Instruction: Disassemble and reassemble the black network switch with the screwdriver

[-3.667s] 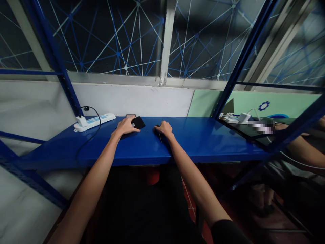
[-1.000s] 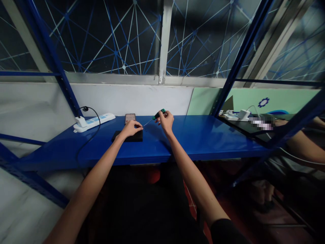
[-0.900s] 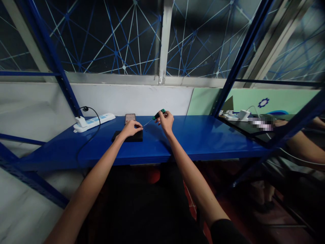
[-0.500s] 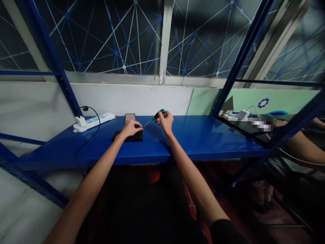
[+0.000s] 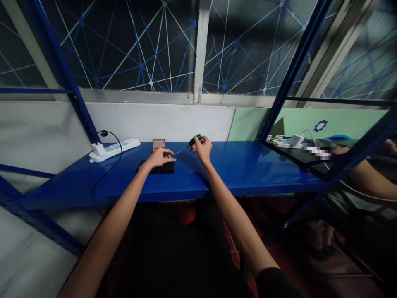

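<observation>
My right hand (image 5: 202, 148) is closed round the green and black handle of a screwdriver (image 5: 194, 140). Its thin shaft slants down to the left, with the tip near the fingertips of my left hand (image 5: 159, 157). The thumb and forefinger of my left hand are slightly apart at the screwdriver tip, and nothing can be made out between them. Under that hand lies a flat black object (image 5: 166, 168) on the blue table (image 5: 238, 165). A few tiny dark specks are on the table just right of my left fingertips.
Behind my left hand lies a phone (image 5: 159, 143). A white power strip (image 5: 119, 149) with a black cable is at the left. On the right, past a blue post, are a white charger (image 5: 297, 140) and another person's arm (image 5: 372, 176).
The thumb and forefinger of my left hand have parted slightly at the screwdriver tip. My right hand and the screwdriver have hardly moved.
</observation>
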The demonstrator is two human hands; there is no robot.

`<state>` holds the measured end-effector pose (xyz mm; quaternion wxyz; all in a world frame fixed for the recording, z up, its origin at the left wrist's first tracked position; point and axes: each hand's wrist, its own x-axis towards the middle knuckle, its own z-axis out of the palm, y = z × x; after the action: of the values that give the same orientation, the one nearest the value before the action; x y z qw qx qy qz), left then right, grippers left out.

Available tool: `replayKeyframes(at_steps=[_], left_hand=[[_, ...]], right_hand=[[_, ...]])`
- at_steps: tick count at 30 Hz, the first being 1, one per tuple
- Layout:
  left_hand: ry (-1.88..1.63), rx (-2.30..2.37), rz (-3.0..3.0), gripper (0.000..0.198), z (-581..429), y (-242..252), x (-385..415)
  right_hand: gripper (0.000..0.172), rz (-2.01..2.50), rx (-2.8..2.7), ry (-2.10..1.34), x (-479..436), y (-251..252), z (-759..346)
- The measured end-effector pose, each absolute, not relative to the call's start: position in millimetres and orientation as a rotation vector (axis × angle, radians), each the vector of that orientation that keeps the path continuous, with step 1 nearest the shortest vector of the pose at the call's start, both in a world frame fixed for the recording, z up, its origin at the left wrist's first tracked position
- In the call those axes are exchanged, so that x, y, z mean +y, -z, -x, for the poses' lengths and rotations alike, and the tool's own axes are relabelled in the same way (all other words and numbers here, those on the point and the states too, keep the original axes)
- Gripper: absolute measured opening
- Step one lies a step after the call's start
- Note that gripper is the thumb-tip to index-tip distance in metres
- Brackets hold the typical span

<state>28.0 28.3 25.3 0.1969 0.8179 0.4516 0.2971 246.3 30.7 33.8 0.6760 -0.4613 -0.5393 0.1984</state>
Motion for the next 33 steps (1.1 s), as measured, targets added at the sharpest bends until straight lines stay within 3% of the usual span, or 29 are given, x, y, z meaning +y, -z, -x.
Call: replayKeyframes(at_steps=[6, 11, 23, 33], left_hand=[[-0.461, 1.135, -2.322, 0.071, -20, -34, 22], [-0.36, 1.092, -2.379, 0.09, -19, -36, 17], [-0.781, 0.971, -2.202, 0.085, -10, -35, 28], [-0.863, 0.944, -2.091, 0.087, -14, -39, 22]], right_hand=[[0.02, 1.038, -1.079, -0.424, 32, -35, -253], [0.02, 1.044, -1.005, -0.436, 31, -38, -255], [0.018, 0.872, -0.934, -0.547, 23, -47, -253], [0.016, 0.898, -1.006, -0.54, 25, -42, -250]])
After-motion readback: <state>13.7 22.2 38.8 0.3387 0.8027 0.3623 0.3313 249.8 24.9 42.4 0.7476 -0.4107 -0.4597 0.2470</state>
